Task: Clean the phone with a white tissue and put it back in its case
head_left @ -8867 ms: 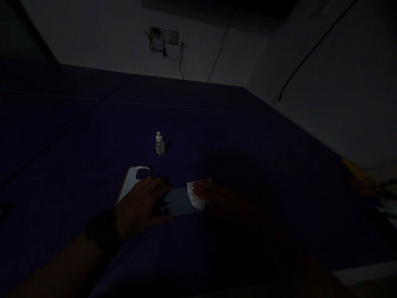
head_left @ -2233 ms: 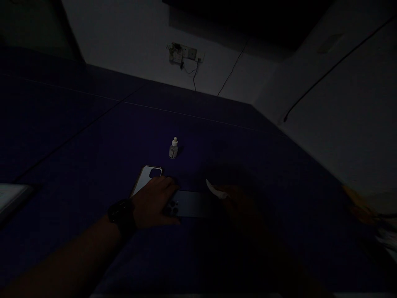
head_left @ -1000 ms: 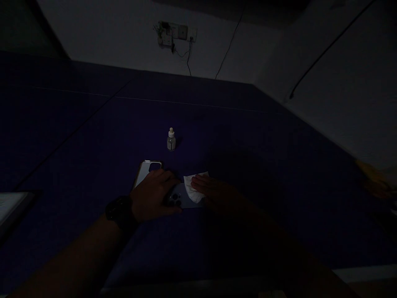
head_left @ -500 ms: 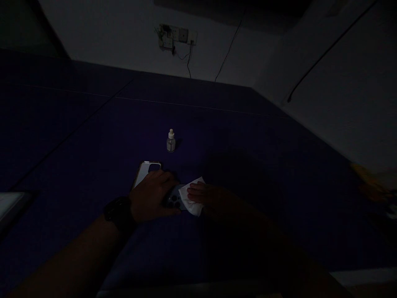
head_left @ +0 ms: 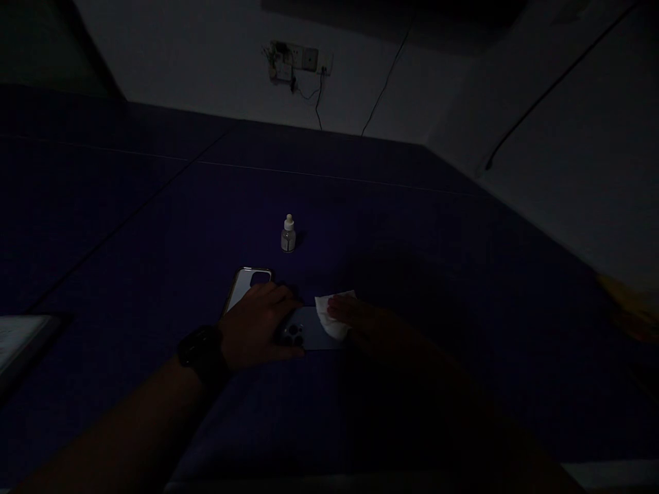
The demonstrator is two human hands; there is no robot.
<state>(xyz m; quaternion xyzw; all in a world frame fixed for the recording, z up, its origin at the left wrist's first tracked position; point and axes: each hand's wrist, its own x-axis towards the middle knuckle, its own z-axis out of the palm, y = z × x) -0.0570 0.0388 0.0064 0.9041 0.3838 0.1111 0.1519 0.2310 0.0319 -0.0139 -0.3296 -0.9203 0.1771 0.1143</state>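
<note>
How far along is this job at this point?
Done: the phone is out of its case, which lies beside it. In hand: the right hand presses a tissue on the phone's back while the left hand steadies it. Left: the small bottle stands upright, untouched, and the case is off.

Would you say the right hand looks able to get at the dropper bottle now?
Probably yes: the right hand rests on a white tissue on the phone, and nothing stands between it and the dropper bottle, though it would leave the tissue.
</note>
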